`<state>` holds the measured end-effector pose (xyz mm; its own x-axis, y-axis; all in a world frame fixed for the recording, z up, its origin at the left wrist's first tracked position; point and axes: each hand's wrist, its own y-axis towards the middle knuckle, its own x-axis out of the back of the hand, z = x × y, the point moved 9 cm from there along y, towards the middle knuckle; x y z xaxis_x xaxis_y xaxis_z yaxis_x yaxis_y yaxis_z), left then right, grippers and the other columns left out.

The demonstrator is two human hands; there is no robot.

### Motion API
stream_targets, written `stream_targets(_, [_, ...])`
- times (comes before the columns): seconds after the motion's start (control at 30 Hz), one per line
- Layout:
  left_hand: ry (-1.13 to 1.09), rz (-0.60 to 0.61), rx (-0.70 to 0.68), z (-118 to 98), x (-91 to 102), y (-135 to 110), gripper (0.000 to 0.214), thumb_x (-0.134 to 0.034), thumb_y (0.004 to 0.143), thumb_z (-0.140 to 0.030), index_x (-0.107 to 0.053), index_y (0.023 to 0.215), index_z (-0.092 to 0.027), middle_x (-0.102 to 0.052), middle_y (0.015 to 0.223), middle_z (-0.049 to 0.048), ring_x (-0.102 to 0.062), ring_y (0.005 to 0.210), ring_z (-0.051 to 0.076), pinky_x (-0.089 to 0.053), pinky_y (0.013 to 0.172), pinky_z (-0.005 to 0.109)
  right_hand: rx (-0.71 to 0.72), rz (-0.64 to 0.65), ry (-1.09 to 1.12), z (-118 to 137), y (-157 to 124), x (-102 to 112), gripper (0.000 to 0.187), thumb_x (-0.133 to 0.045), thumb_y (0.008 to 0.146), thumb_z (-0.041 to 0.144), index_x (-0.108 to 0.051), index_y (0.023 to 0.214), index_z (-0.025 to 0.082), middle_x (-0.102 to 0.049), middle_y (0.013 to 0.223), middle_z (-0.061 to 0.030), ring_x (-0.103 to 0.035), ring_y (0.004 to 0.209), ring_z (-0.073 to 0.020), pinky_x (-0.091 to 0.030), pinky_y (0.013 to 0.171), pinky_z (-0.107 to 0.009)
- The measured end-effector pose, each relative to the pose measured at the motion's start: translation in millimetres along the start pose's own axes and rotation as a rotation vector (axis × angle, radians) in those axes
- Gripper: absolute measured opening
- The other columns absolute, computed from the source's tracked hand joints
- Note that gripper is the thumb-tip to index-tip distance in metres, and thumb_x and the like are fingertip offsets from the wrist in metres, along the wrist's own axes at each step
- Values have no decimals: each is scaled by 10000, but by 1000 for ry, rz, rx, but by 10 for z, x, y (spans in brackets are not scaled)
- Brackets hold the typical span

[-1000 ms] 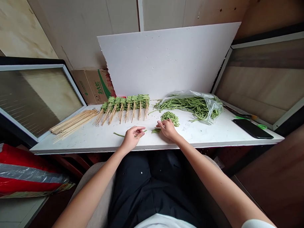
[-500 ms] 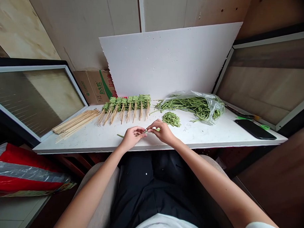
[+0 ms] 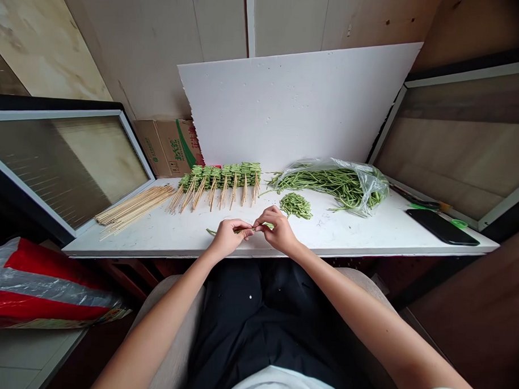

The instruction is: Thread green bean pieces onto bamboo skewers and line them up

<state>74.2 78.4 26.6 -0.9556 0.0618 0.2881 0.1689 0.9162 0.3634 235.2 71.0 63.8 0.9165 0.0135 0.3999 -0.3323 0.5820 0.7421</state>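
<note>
My left hand (image 3: pixel 229 236) and my right hand (image 3: pixel 277 231) meet fingertip to fingertip just above the front of the white table (image 3: pixel 369 235). Both are pinched shut. Between them I hold a thin bamboo skewer, and my right fingers pinch a short green bean piece (image 3: pixel 268 224) against it. A loose bean stem (image 3: pixel 210 232) lies left of my left hand. A small pile of cut bean pieces (image 3: pixel 296 205) sits just beyond my right hand. Behind it lies a clear plastic bag of long green beans (image 3: pixel 334 184).
A row of finished bean skewers (image 3: pixel 219 180) lies at the back of the table, with a bundle of bare skewers (image 3: pixel 133 209) at the left. A black phone (image 3: pixel 442 227) rests at the right end. A white foam board (image 3: pixel 296 105) leans behind.
My right hand left the pile of cut pieces and came back toward me and left, meeting my left hand. The two hands are now pinched together.
</note>
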Motion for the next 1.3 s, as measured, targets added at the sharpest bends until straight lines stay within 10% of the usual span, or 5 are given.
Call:
stream_targets(0.3, [-131,-24,-30,63,57,38,262,-868,788,-409,-829,815,-151,-786,749,83,-721,642,182,-611,652,300,-393,-116,381,-592,-84,-26,303,-781,865,526,-807,838,225,-772,842,-66,-680,830,-242,-526,760,-375])
stream_targets(0.57, [-45,-19,-90,46,76,56,342,-764,920,-439,-845,1092,-155,-791,952,107,-718,728,161,-624,756,319,-352,-93,-317,-987,-99,430,385,-726,928,599,-868,914,241,-758,887,-121,-601,990,-334,-466,976,-538])
stream_targets(0.87, [-66,10,29,190,9,35,393,-835,865,-343,-797,1194,-132,-794,1001,129,-773,892,231,-642,849,389,-389,-93,-343,-1136,-151,451,479,-604,1002,615,-838,934,202,-807,882,-124,-669,980,-331,-500,940,-478])
stream_targets(1.03, [-127,-15,85,225,38,27,508,-937,764,-379,-776,1171,-120,-761,946,94,-766,769,194,-635,788,360,-387,-80,-85,-904,-3,457,662,-409,1067,674,-809,864,188,-824,1054,-141,-743,1015,-309,-542,910,-431])
stream_targets(1.3, [-181,-12,91,167,13,11,679,-999,676,-386,-725,1245,-137,-759,902,71,-771,818,206,-641,814,359,-12,224,-51,-112,68,-25,259,-741,975,487,-842,1036,257,-806,951,-100,-673,974,-274,-536,871,-416])
